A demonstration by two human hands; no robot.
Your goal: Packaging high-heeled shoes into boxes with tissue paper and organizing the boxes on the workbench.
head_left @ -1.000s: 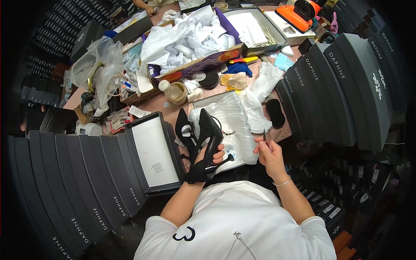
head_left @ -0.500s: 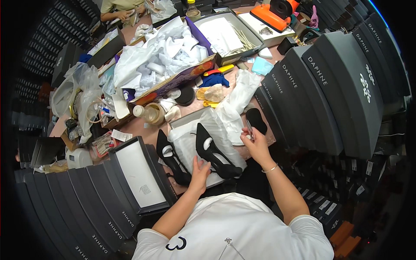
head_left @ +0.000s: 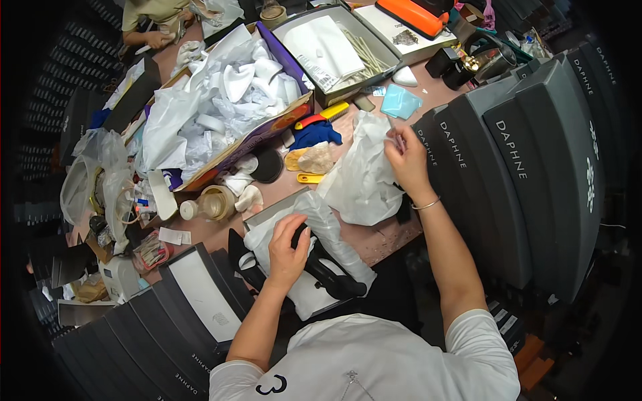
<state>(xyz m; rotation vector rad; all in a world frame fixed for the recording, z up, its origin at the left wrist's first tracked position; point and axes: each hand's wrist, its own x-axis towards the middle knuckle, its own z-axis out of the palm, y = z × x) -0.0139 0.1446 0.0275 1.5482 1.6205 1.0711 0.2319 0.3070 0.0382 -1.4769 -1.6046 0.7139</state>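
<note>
Two black pointed slingback heels lie on white tissue paper (head_left: 317,301) in a shallow grey shoebox (head_left: 267,212). My left hand (head_left: 287,254) hovers over the right-hand shoe (head_left: 338,281), fingers stretched and apart, hiding its toe. The left-hand shoe (head_left: 249,269) is partly covered by my left wrist. My right hand (head_left: 409,160) is raised farther out, beside a crumpled white sheet (head_left: 366,177). It pinches a slim pen-like tool (head_left: 399,140), whose exact kind does not show.
A carton (head_left: 231,144) heaped with white paper and stuffing stands beyond the shoes. Grey shoeboxes (head_left: 508,167) are stacked at the right, more (head_left: 154,321) at the left. A yellow-red brush (head_left: 322,115), a jar (head_left: 217,202) and a blue cloth (head_left: 317,135) lie between. Another person's hand (head_left: 159,39) is far left.
My right hand has moved away from me with the slim tool. My left hand has lifted from beside the right-hand shoe to above it. The white sheet has shifted and bunched up.
</note>
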